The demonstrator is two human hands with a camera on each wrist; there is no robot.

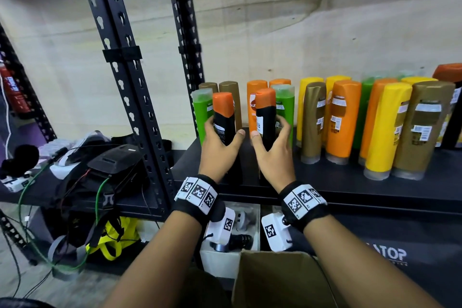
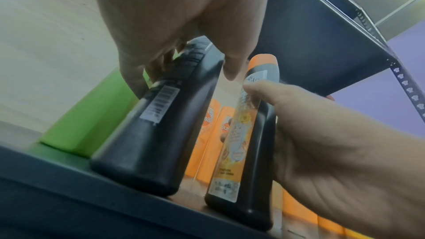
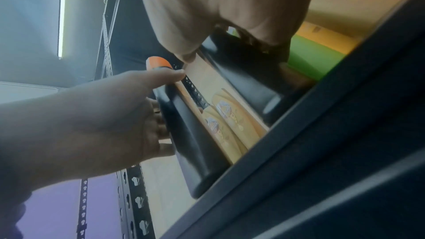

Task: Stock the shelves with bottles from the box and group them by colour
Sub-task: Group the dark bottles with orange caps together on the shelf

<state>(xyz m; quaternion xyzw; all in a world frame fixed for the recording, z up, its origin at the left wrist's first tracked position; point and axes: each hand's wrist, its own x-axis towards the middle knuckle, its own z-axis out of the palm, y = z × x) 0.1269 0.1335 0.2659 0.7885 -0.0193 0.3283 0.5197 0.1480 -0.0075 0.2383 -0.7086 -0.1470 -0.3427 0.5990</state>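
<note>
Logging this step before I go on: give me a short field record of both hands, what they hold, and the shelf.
left hand: grips left black bottle, upright on shelf
right hand: grips right black bottle, upright on shelf
caps: both orange
behind them: green, gold, orange bottles
right of them: mixed yellow, gold, orange, green
box: below, contents hidden

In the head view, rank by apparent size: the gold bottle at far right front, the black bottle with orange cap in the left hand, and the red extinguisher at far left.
1. Gold bottle, largest, though it stands nearest the camera.
2. Black bottle with orange cap in the left hand.
3. Red extinguisher, smallest, partly cut off.
</note>
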